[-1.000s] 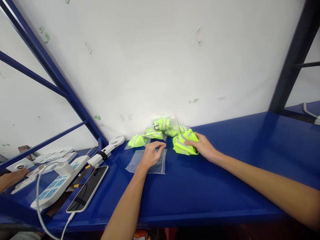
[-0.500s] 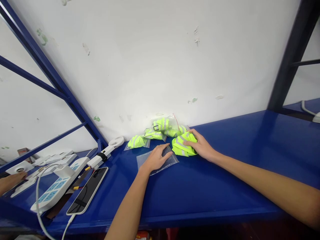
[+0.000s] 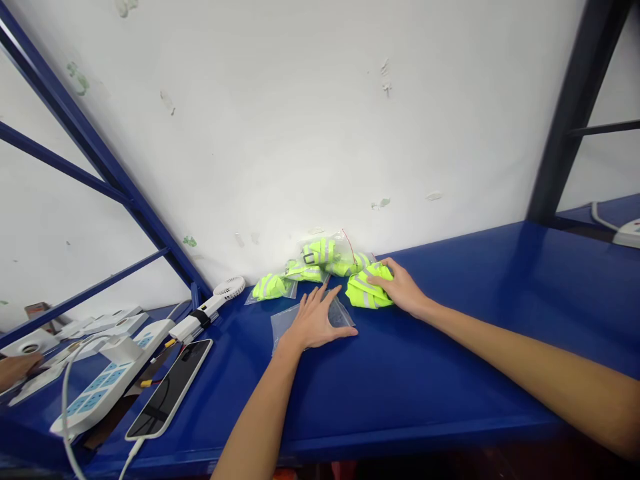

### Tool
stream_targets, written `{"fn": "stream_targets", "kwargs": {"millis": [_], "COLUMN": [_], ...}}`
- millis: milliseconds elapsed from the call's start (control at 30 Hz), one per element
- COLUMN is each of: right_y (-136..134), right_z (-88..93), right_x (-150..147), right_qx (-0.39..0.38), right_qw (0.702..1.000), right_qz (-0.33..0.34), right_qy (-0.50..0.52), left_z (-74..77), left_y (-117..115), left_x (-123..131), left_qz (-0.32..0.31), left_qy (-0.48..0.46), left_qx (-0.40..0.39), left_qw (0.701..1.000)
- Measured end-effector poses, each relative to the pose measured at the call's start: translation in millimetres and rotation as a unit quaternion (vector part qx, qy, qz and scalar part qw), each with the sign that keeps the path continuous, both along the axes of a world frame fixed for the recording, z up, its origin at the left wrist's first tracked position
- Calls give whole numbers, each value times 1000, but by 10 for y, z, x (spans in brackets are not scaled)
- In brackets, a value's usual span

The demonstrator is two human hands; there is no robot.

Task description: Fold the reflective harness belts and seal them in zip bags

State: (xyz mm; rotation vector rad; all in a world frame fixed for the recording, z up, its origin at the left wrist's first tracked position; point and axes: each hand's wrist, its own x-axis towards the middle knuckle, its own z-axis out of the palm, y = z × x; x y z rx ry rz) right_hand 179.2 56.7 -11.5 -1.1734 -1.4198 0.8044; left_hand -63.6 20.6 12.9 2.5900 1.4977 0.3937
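My right hand [image 3: 401, 288] grips a loose bundle of neon-yellow reflective strap [image 3: 369, 288] with grey stripes, resting on the blue tabletop. Its thumb presses the near side and the fingers reach over the far edge. My left hand [image 3: 316, 319] lies with fingers spread over a flat clear plastic bag [image 3: 284, 323], covering much of it. Behind both hands, against the wall, are several clear bags with similar yellow straps; the top one [image 3: 323, 251] has a red seal line and shows a dark buckle. Another bagged strap [image 3: 270, 287] sits at the left of the pile.
On the left lie a white handheld fan [image 3: 229, 288], a charging phone [image 3: 170, 390] and a white power strip [image 3: 113, 380] with cables. Blue shelf posts [image 3: 165, 243] stand at the left, a dark post [image 3: 565, 127] at the right. Another person's hand [image 3: 20, 370] shows at far left.
My left hand has spread its fingers, its thumb swinging out to the right over the bag's near edge. The right hand keeps hold of the strap bundle. The view has shifted slightly.
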Motion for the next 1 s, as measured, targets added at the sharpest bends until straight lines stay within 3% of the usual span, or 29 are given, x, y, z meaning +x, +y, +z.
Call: {"fn": "stream_targets", "kwargs": {"millis": [500,700,1000], "right_y": [-58,-88,-231], "right_z": [37,66,241], "right_x": [-20,-40,-134], "right_qx": [-8,-41,-146], "right_qw": [999,997,956], "right_qz": [-2,37,113], "right_qy": [-42,53,228], "left_z": [-17,48,88], "left_y": [20,-42,-120], "left_x": [-19,49,140], "left_qz": [29,5,-30], "left_qy": [-35,-74,-106], "left_qx": [-4,32,69], "left_qw": [999,997,992]}}
